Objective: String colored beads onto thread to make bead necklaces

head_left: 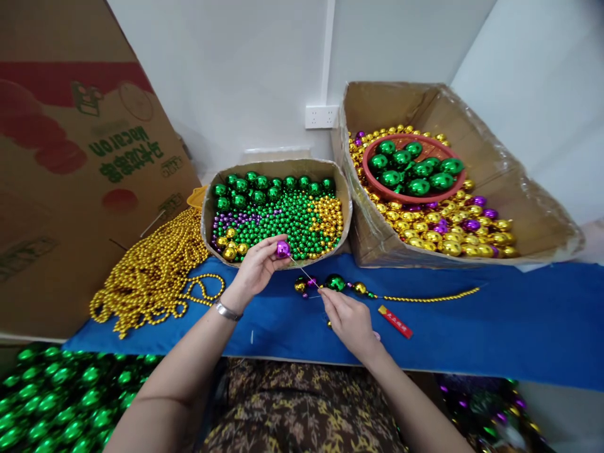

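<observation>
Between the fingertips of my left hand [260,263] is a shiny purple bead [282,250], held above the front rim of the bead box. My right hand [348,319] pinches a thin, needle-like length [304,270] that slants up to the purple bead. Whether it is a needle or stiff string I cannot tell. Behind my right hand, a partly strung bead necklace [335,282] lies on the blue cloth, with green, gold and purple beads. Its right end is a row of small gold beads [431,297]. A red and yellow packet [395,321] lies beside my right hand.
A low box [348,220] of sorted green, purple and gold beads stands behind my hands. At right, a larger carton [533,207] holds gold and purple beads and a red basket [368,165]. Gold bead strands [155,264] pile at left by a tall carton [61,157]. Green beads [70,396] lie below.
</observation>
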A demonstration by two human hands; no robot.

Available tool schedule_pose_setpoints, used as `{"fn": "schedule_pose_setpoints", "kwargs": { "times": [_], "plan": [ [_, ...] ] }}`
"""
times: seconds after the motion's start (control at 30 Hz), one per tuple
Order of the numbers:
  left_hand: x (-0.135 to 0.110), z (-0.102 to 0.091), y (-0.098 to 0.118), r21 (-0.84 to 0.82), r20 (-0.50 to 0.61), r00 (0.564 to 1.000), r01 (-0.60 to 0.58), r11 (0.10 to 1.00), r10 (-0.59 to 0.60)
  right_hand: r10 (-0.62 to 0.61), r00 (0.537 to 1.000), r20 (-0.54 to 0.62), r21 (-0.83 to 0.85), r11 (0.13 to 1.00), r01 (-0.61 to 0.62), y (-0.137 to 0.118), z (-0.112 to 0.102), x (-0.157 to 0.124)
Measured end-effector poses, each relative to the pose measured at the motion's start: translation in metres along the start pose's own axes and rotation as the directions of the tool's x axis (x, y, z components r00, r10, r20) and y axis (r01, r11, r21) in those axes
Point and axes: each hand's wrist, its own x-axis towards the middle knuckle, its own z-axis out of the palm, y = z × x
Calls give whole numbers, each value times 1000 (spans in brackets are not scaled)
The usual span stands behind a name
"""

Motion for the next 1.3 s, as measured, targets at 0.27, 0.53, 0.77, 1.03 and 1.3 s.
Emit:
{"fn": "schedule_pose_setpoints", "kwargs": {
  "times": [0.27,0.53,0.77,1.03,1.3],
  "plan": [
    [-18,5,-24,101,94,995,-37,994,28,47,998,45,106,993,-52,-6,2,1],
    [-26,8,-36,24,5,1000,20,1000,-20,38,998,48,88,995,-42,1,6,-5],
    [-26,2,-36,45,0,1000,14,999,-14,-4,998,70,141,990,-6,4,11,-2],
    [-33,2,-50,135,79,995,-68,988,58,33,997,70,227,973,-48,1,13,1],
    [-4,-20,-18,460,86,983,-184,868,163,69,997,30,263,962,-74,-1,9,6]
  ]
}}
